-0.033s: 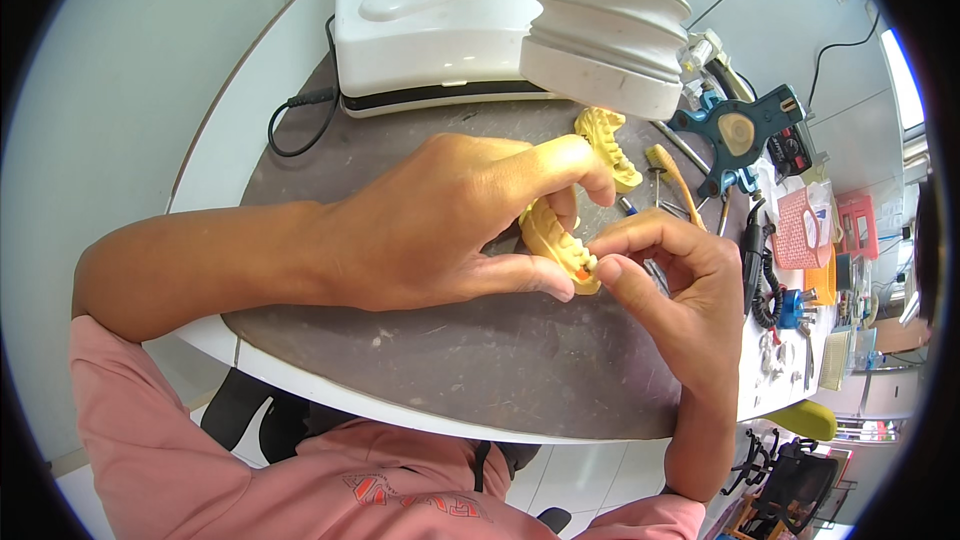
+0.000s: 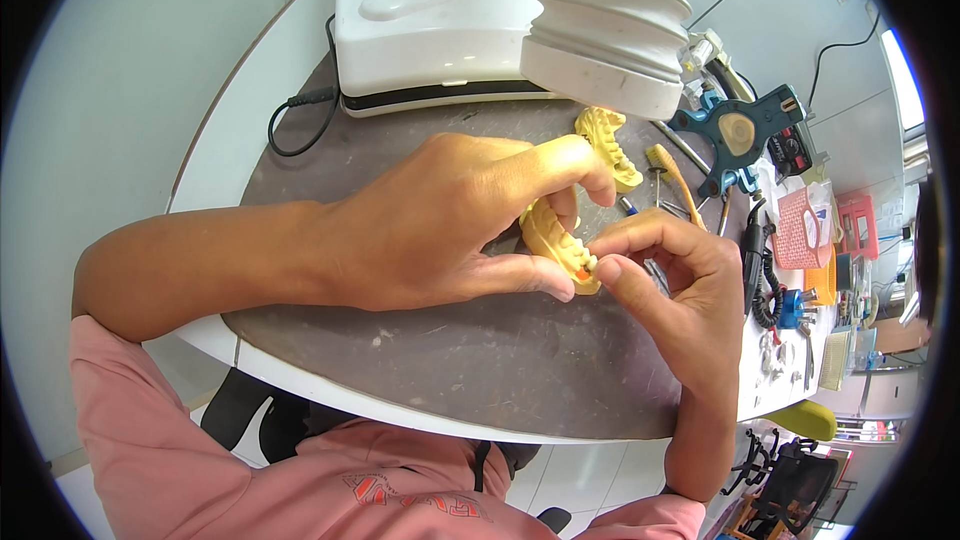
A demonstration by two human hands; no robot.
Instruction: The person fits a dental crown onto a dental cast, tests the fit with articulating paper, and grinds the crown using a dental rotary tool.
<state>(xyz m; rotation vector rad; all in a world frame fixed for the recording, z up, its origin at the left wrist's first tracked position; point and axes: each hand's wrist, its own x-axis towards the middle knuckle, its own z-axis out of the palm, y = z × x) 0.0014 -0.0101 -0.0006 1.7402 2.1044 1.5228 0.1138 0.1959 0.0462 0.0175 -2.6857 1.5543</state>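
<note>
Scuffed grey bench top (image 2: 420, 360), yellow dental model (image 2: 543, 238) in hand

Gripping the model above mid-bench with left hand (image 2: 430, 220), thumb along near side, other fingers behind. Holding right hand (image 2: 690, 285) narrow, thumb and forefinger meeting small pale teeth (image 2: 588, 263) at the model's right end, close by an orange-red patch (image 2: 582, 276); not managing to tell whether pinching anything there.

Judging model light, stiff and dry rather than slippery; rating tooth edges brittle (by look only, not tested). Advising a light hold on the base, clear of tooth tips.

Observing pale scratches and specks across the grey top. Noting second yellow model (image 2: 610, 153) just beyond the hands, near a wooden-handled brush (image 2: 683, 183). Logging white machine (image 2: 440, 30) at the back, black plug (image 2: 312, 97) beside it, white ribbed hose (image 2: 610, 10) overhanging. Recording blue-green stand (image 2: 708, 125) and pink basket (image 2: 798, 232) to the right, plain pale wall (image 2: 130, 140) to the left, tiled floor (image 2: 590, 470) below.
</note>
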